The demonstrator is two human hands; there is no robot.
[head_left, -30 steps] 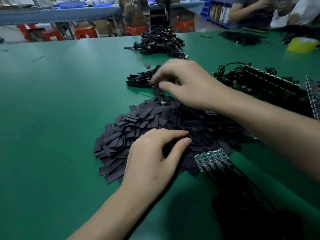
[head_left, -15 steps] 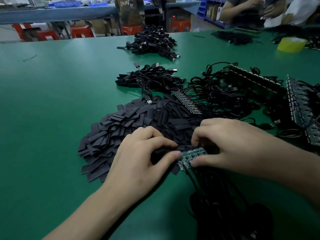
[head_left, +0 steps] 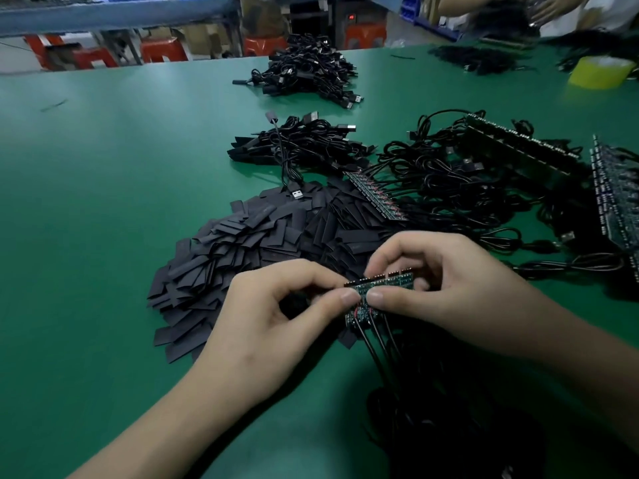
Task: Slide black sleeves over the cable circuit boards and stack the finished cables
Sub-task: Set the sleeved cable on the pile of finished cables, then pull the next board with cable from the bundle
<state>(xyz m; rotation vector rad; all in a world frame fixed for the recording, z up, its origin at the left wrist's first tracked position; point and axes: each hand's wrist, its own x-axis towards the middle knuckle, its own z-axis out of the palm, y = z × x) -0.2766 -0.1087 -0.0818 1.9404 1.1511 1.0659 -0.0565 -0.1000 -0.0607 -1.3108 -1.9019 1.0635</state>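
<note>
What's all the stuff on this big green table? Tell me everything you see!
table: one, green, under everything
sleeves: a big heap, black, middle of the table
sleeved cables: one small stack, black, just beyond the sleeves
far cables: one pile, black, near the far edge
wired boards: several rows, green with black cables, right of the sleeves
tape: one roll, yellow, far right
stools: a few, red, behind the table
held boards: one short row, green, pinched between both hands, with black wires trailing toward the person
left hand: one, pinches the row's left end
right hand: one, grips the row's right part
</note>
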